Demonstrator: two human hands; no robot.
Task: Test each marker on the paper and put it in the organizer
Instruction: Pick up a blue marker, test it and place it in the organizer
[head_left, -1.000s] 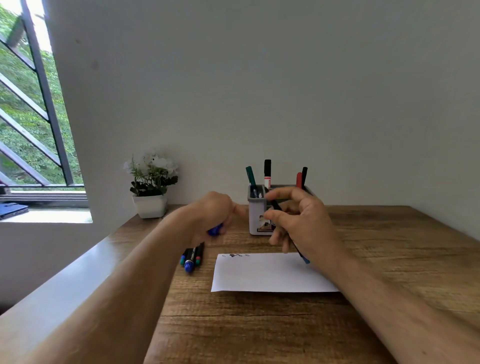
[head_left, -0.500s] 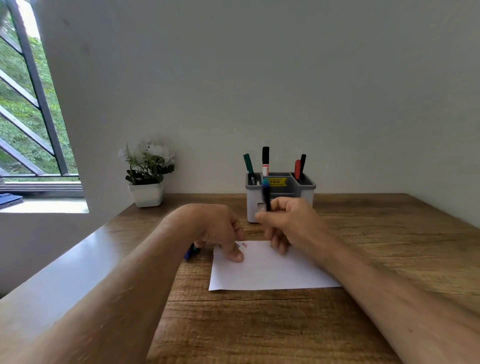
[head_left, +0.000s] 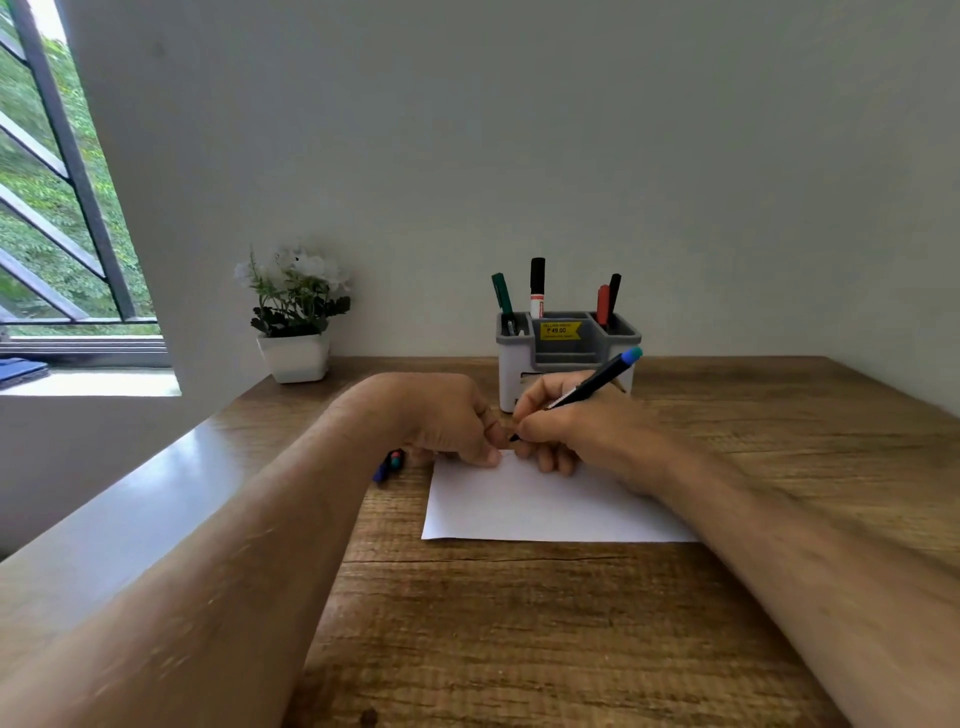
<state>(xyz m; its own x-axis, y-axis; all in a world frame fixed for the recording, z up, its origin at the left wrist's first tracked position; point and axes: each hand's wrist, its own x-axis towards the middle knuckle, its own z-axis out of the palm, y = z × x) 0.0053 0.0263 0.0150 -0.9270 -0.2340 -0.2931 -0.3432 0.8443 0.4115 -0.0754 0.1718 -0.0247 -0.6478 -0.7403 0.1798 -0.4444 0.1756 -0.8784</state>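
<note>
Two hands at top edge of paper (head_left: 545, 506), middle of table (head_left: 519, 623). Right hand (head_left: 576, 426) gripping blue marker (head_left: 597, 384), fingers clamped on barrel in writing hold, tip down and left at paper's far edge, blue end tilted up and right toward organizer (head_left: 566, 358). Tip contact with sheet not clear, hidden between the two hands. Left hand (head_left: 452, 421) beside it, fingers curled, fingertips pressing paper's top left corner, likely to stop sheet sliding under the stroke. Cap possibly tucked in left palm, cannot tell. Judged step: test scribble with blue marker, organizer drop not yet done.

Four markers already upright in organizer: green marker (head_left: 502, 293) and black-capped white marker (head_left: 537, 286) in left back slots, red marker (head_left: 602, 304) and black marker (head_left: 614, 293) in right slot. Presumably tested ones. Middle front section with yellow price sticker (head_left: 560, 330) looks unfilled.

Few loose markers (head_left: 389, 464) lying on table just left of paper, mostly hidden by left wrist, count unclear. Probably waiting pile, kept on left side for easy pickup.

Potted plant (head_left: 296, 312) at back left near wall, well apart from work area. Window (head_left: 52, 182) at far left.

Next likely: short stroke, recap, reach to organizer just behind hands.
</note>
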